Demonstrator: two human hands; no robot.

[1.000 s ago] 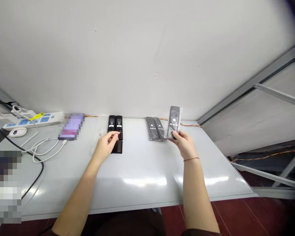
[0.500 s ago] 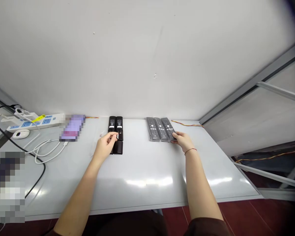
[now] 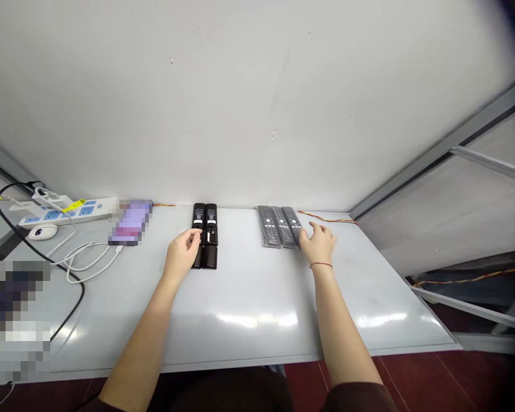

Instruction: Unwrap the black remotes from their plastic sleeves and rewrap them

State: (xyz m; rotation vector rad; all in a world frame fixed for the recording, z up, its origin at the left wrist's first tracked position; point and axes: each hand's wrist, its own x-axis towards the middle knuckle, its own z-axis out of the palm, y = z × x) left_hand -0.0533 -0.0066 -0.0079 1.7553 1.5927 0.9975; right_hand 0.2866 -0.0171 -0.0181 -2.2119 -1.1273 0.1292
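Two black remote controls lie side by side with their backs up, a left one and a right one. The right one's battery compartment is uncovered. Black battery covers sit just below them. Over the left remote, my left hand is closed in a pinch and hides its middle; what the fingertips hold, if anything, I cannot make out. Further right, three dark remotes in clear plastic sleeves lie in a row, buttons up. My right hand is open beside the rightmost one, fingers apart.
At the left are a power strip, a phone on a white charging cable, and a small white case. Thin coloured wires run along the back edge. A metal frame borders the right side.
My right hand has let go of the rightmost sleeved remote and opened beside it. My left hand has shifted from the right black remote's compartment to the left remote.
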